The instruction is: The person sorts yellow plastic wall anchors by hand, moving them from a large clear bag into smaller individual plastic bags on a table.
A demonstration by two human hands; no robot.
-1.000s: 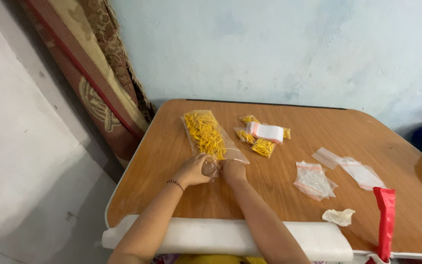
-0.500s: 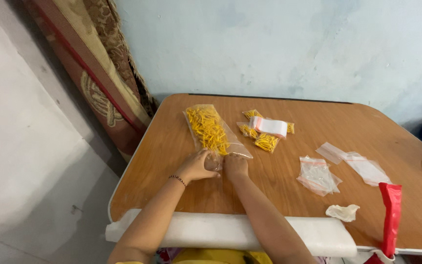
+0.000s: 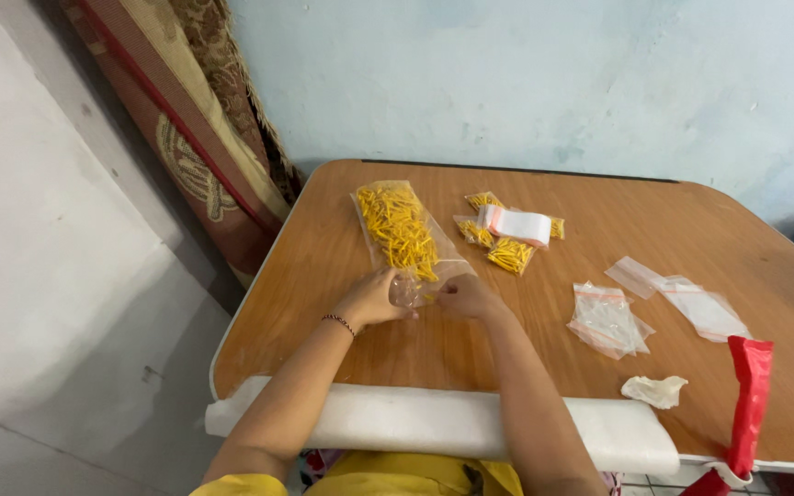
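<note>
A large clear plastic bag of small yellow sticks (image 3: pixel 400 228) lies on the wooden table (image 3: pixel 618 220), its open end toward me. My left hand (image 3: pixel 371 298) and my right hand (image 3: pixel 467 296) both pinch that near end of the bag, close together, fingers curled on the plastic. Just beyond, to the right, lie several small bags of the same yellow pieces (image 3: pixel 498 243) with a stack of small white zip bags (image 3: pixel 516 225) on top.
Empty clear zip bags (image 3: pixel 606 320) and two more (image 3: pixel 682 296) lie to the right. A crumpled white scrap (image 3: pixel 654 389) and a red strip (image 3: pixel 748 395) sit near the front right edge. A white foam pad (image 3: pixel 434 424) lines the front edge. A rolled carpet (image 3: pixel 195 138) leans at left.
Both hands stay on the near end of the yellow-stick bag with small finger shifts. The camera has tilted slightly; nothing on the table has moved.
</note>
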